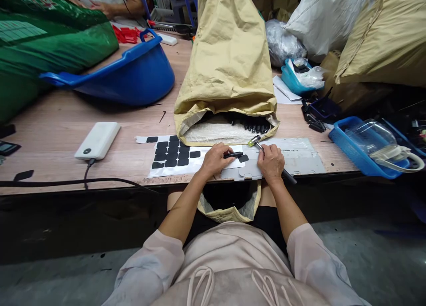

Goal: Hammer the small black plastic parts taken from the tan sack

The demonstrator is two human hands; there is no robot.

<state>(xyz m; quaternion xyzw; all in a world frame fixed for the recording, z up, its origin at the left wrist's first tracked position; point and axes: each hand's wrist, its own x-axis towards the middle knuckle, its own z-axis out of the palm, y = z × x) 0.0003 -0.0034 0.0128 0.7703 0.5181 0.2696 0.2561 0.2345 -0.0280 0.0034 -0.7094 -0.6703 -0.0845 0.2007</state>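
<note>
My left hand [214, 158] is closed around a small black plastic piece [235, 154], which points to the right over a white sheet. In my right hand [271, 162] is a hammer [255, 141], its metal head with a yellowish face up front and its dark handle slanting back past the table edge. Black rounded-square stickers [171, 151] sit in rows on the white sheet [199, 166] left of my left hand. One loose black square [244, 158] lies between my hands. Under my right hand is a flat grey board [299, 157].
A large yellow sack [233, 62] opens toward me, with black pieces [258, 126] inside. Another open sack [229, 215] rests at my lap. A white power bank [98, 140], a blue basin [129, 75] and a blue tray [359, 151] stand around. A person [109, 6] sits across.
</note>
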